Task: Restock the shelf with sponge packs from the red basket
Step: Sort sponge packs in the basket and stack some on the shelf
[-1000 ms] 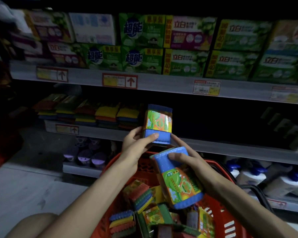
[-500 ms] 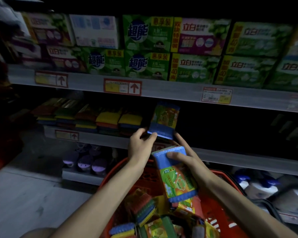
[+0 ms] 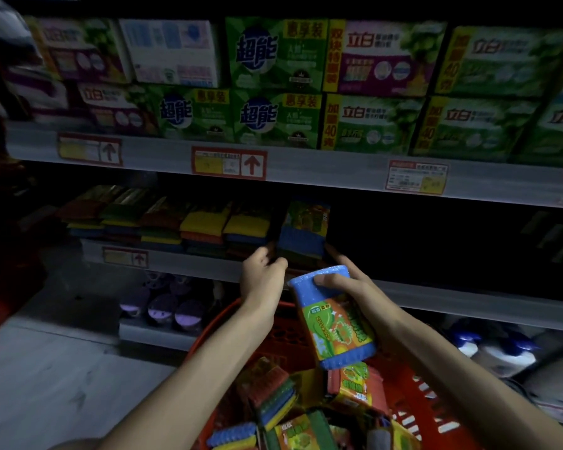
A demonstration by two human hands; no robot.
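Pack 1 (image 3: 306,233) stands on the shelf (image 3: 192,264) lip, long axis vertical, just right of the sponge row (image 3: 205,228). Left hand (image 3: 263,276) sits at its 7 o'clock, fingers curled, apparently pinching the lower left corner; shadow hides part of the grip. Right hand (image 3: 368,297) clamps pack 2 (image 3: 335,323), thumb across its blue top, axis running 11 to 5 o'clock, above the basket (image 3: 436,404). Judgement: left is nearer; push pack 1 toward 12, then pack 2 goes into the dark gap at its 3 o'clock.
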